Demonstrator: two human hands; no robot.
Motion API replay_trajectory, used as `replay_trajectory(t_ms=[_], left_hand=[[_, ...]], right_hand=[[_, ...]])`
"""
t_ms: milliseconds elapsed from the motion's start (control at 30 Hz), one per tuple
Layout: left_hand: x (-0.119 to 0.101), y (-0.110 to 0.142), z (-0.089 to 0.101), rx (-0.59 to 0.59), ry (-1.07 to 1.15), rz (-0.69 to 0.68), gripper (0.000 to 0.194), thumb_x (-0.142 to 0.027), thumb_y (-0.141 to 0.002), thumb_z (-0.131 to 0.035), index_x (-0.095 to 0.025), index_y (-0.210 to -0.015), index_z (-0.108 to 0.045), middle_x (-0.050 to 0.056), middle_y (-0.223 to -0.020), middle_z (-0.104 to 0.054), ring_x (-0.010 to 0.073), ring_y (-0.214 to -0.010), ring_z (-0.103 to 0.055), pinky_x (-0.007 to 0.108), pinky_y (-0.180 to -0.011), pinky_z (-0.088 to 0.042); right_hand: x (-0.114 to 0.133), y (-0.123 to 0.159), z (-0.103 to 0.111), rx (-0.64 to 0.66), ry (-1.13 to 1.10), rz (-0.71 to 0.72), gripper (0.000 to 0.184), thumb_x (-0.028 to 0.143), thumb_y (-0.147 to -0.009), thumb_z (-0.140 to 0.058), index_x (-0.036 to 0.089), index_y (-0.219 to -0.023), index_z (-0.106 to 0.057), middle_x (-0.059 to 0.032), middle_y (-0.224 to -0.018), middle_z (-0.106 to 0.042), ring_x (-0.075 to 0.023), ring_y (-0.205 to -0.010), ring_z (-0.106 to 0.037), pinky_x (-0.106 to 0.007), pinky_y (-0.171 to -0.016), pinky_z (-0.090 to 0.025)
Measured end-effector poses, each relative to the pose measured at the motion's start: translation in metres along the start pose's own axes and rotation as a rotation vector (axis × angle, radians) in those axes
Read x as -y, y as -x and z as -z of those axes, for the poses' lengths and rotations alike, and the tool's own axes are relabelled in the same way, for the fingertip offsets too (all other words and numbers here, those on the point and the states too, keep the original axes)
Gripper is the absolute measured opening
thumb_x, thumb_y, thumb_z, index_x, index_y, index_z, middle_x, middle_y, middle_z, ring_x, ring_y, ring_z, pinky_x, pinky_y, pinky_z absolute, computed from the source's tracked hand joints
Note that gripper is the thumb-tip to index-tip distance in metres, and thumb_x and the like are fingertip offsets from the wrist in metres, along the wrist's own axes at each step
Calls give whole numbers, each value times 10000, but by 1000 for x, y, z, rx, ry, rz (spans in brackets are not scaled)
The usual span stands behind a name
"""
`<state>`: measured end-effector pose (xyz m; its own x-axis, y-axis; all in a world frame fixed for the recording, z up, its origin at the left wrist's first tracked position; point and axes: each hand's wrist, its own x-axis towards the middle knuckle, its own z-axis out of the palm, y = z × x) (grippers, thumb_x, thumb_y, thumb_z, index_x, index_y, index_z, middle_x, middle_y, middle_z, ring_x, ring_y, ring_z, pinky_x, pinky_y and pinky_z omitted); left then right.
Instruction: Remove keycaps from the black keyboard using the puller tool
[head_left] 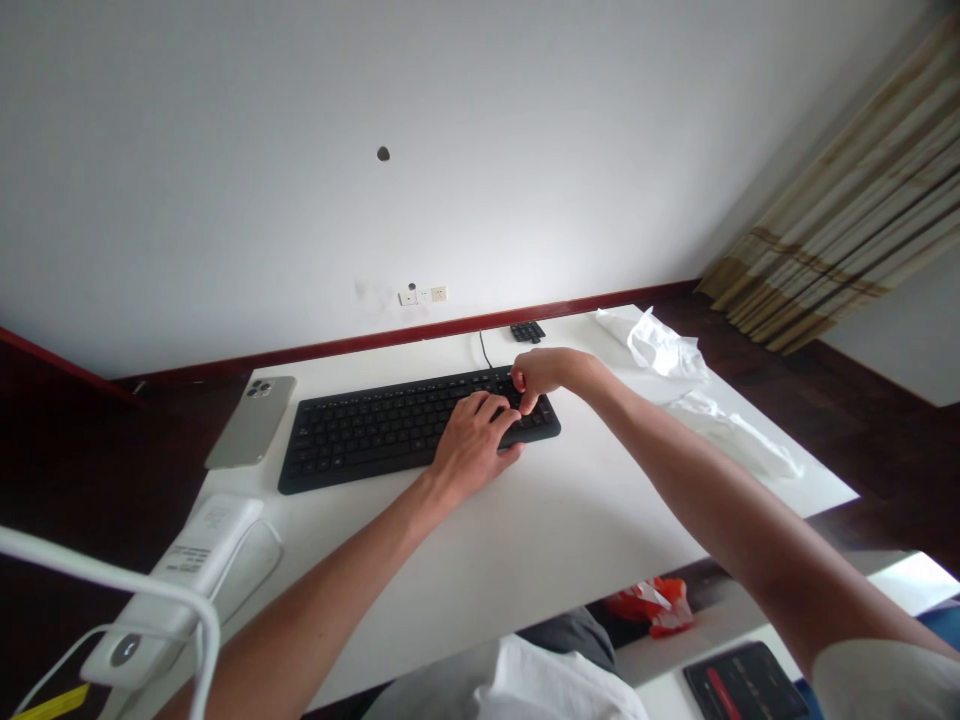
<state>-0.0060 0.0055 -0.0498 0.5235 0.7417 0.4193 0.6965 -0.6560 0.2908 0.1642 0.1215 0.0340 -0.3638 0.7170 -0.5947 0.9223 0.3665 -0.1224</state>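
A black keyboard (367,428) lies at a slant on the white table, its cable running off the back edge. My left hand (474,432) rests on its right-hand part, fingers spread over the keys and thumb out to the side. Over the number pad, my right hand (541,375) bends down at the wrist with its fingers curled and pinched together. The fingertips of both hands are close to each other. Whatever the right fingers hold, if anything, is hidden. Behind the keyboard sits a small group of loose black keycaps (528,331).
A phone (253,422) lies left of the keyboard. Nearer me are a white power strip (176,580) and a white cable (142,578). Crumpled white wrapping (660,345) and another white sheet (739,435) lie at right. A red bag (654,605) shows below the table edge.
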Motion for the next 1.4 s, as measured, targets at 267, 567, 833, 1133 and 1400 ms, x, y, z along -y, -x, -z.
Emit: replay_trajectory(t_ms=[267,567,833,1133,1400], left_hand=[[-1,-2,-2,-16,-19,59,411,-343,-816,-793,-226,-1176,-635,79,-1220,-640,320,-1213,-535,508,-1078,-437],[-4,-2,-3,-2,-27,66,412,-330,-827,-763,-236,-1198,-611,86,-1204,-635,328,-1219,-529,515,-1077,-433],[-2,-2,-2,14,-22,44,423,-341,-843,-757,-239,-1230,-617,78,-1239,-623,321,-1234,-521,506,-1090,-428],[-2,-2,-2,-1,-8,34,425,-325,-834,-776,-222,-1225,-645,81,-1233,-640,314,-1228,-525,502,-1090,-432],[0,-1,-3,-16,2,21,392,-341,-847,-772,-199,-1204,-694,70,-1226,-663,299,-1220,-523,475,-1072,-454]], right_hand=[[2,-13,5,-2,47,-8,592,451,-478,-958,205,-975,-753,-67,-865,-740,-311,-832,-693,-342,-648,-467],[14,-13,-3,-50,100,43,453,266,-549,-932,189,-961,-760,-64,-827,-734,-271,-779,-698,-317,-625,-469],[19,-17,3,-62,128,19,498,272,-472,-987,167,-904,-762,-95,-892,-740,-293,-812,-707,-321,-633,-481],[-12,-11,-11,-175,-21,112,383,378,-537,-947,207,-745,-675,-28,-693,-654,-236,-721,-629,-304,-593,-387],[-60,-7,-47,-343,-415,324,591,551,-637,-856,207,-619,-376,82,-554,-355,-104,-571,-294,-278,-537,-218]])
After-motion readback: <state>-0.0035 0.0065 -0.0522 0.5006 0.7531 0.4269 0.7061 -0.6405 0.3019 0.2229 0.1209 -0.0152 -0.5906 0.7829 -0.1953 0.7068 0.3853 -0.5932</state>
